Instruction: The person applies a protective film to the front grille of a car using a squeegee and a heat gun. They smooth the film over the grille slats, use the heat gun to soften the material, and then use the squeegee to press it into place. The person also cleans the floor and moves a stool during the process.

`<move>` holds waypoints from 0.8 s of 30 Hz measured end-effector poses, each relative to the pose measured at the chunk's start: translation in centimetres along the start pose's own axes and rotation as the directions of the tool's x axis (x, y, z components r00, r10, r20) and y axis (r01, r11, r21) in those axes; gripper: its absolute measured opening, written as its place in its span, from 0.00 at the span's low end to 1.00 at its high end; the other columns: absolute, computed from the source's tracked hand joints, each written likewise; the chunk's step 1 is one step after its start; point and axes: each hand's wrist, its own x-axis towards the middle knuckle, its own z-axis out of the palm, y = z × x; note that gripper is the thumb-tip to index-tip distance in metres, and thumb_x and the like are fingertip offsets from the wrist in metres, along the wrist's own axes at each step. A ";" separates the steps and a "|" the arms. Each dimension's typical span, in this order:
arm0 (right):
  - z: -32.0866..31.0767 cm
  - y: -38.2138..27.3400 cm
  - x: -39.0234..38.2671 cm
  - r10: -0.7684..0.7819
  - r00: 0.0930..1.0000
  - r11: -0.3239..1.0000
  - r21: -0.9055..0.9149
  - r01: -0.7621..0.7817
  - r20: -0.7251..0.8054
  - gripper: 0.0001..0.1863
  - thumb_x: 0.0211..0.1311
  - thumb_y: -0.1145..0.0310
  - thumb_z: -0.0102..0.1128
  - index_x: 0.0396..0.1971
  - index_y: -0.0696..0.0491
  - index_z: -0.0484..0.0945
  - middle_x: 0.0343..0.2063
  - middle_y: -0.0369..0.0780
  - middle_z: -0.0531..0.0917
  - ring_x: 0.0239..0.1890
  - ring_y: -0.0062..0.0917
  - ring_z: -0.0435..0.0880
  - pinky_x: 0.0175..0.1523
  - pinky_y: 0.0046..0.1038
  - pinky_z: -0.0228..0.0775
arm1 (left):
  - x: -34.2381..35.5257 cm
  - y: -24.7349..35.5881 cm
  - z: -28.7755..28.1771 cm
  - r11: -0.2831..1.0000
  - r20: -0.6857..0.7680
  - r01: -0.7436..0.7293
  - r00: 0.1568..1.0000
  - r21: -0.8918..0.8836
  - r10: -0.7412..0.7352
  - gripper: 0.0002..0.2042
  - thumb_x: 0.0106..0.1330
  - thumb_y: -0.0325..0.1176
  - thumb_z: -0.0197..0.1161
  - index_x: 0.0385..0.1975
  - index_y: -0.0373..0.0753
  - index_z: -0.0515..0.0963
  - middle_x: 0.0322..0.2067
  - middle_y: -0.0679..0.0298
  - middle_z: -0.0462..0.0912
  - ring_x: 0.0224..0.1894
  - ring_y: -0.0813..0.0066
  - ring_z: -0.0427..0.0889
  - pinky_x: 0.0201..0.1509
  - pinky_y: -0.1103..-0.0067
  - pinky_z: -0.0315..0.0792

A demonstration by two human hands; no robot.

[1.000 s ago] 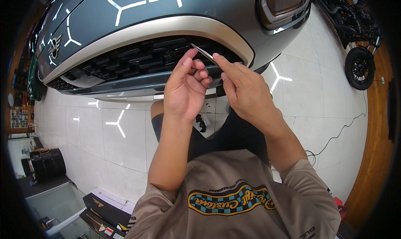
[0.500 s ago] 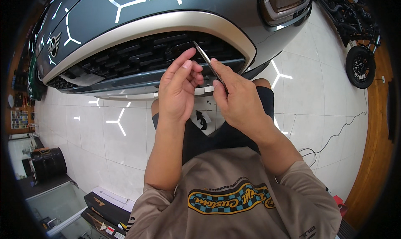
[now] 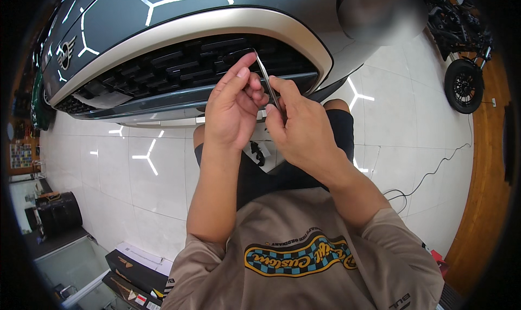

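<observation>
My right grip (image 3: 301, 125) pinches a slim tool (image 3: 262, 68) — best held steady; my left grip (image 3: 232, 114) — loaded or bare, I cannot tell.

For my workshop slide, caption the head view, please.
Before a black car grille, the right hand holds a slim metal tool, its tip near the left hand.

We list: right hand (image 3: 304, 123), gripping one slim silver tool (image 3: 264, 73), tip upward. Left hand (image 3: 233, 109), palm up, fingers loosely curled, index fingertip just beside the tool's tip. Beyond both, one grey-blue car (image 3: 122, 20), grille (image 3: 163, 66) black. To our right, one motorbike (image 3: 464, 86); one cable (image 3: 429, 177) on tiled floor (image 3: 108, 174).
</observation>
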 end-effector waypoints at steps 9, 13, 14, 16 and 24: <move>3.1 0.7 -0.4 0.032 0.998 0.992 0.121 -0.025 -0.058 0.19 0.59 0.77 0.55 0.50 0.61 0.66 0.34 0.56 0.81 0.34 0.52 0.82 0.37 0.44 0.74 | -0.4 0.7 0.3 0.923 -0.077 -0.062 0.992 0.380 0.098 0.17 0.69 0.30 0.60 0.56 0.34 0.77 0.29 0.70 0.77 0.30 0.84 0.72 0.36 0.85 0.68; 4.0 1.1 -0.4 0.029 0.996 0.994 0.108 -0.019 -0.089 0.19 0.59 0.77 0.56 0.50 0.61 0.65 0.34 0.56 0.81 0.34 0.53 0.81 0.37 0.45 0.74 | -0.9 0.7 0.8 0.775 -0.056 -0.111 0.981 0.622 0.185 0.17 0.69 0.29 0.60 0.57 0.37 0.77 0.31 0.71 0.77 0.32 0.85 0.71 0.37 0.86 0.68; 4.3 1.1 -0.4 0.021 0.995 0.994 0.108 -0.010 -0.099 0.19 0.59 0.77 0.56 0.50 0.61 0.65 0.34 0.56 0.80 0.34 0.53 0.81 0.37 0.46 0.74 | -0.9 0.7 0.7 0.719 -0.028 -0.144 0.975 0.680 0.221 0.17 0.69 0.29 0.60 0.57 0.37 0.77 0.32 0.70 0.77 0.32 0.85 0.71 0.37 0.86 0.68; 5.0 1.5 -0.2 -0.004 0.993 0.994 0.108 0.017 -0.116 0.19 0.59 0.77 0.56 0.49 0.60 0.64 0.33 0.56 0.80 0.33 0.54 0.81 0.36 0.46 0.73 | -0.8 0.6 0.3 0.591 0.037 -0.206 0.958 0.780 0.285 0.16 0.69 0.29 0.60 0.56 0.38 0.78 0.33 0.70 0.78 0.33 0.85 0.72 0.38 0.86 0.67; 7.4 2.6 0.4 -0.051 0.977 0.988 0.132 0.079 -0.205 0.17 0.60 0.76 0.59 0.45 0.59 0.63 0.30 0.58 0.79 0.32 0.57 0.79 0.35 0.48 0.72 | -0.5 1.3 -0.1 0.201 0.229 -0.326 0.891 0.924 0.392 0.16 0.67 0.27 0.60 0.54 0.39 0.79 0.29 0.67 0.75 0.30 0.83 0.70 0.36 0.84 0.66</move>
